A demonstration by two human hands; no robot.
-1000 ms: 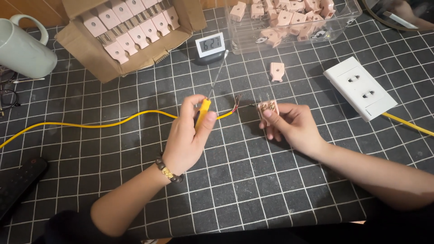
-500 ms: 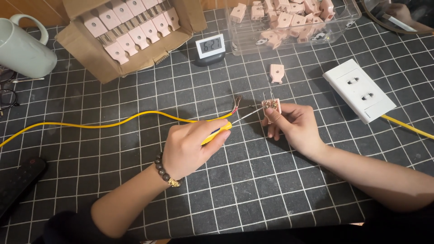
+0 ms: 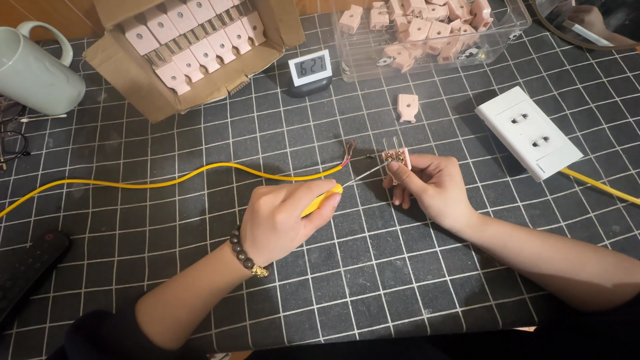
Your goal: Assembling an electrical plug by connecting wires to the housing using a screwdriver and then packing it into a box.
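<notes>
My left hand grips a yellow-handled screwdriver, its thin metal shaft pointing up and right to a small pink plug part. My right hand pinches that plug part, which has two metal prongs standing up from it. A yellow cable runs across the mat from the left, and its stripped red and bare wire ends lie just left of the plug part, apart from it.
A cardboard box of pink plug parts stands at the back left beside a pale green mug. Behind are a small digital clock, a clear tub of plug parts, one loose pink part and a white double socket. A black remote lies left.
My left hand has lowered and turned the screwdriver from upright to lying flat, with its tip now at the plug part. My right hand has stayed in place holding the part.
</notes>
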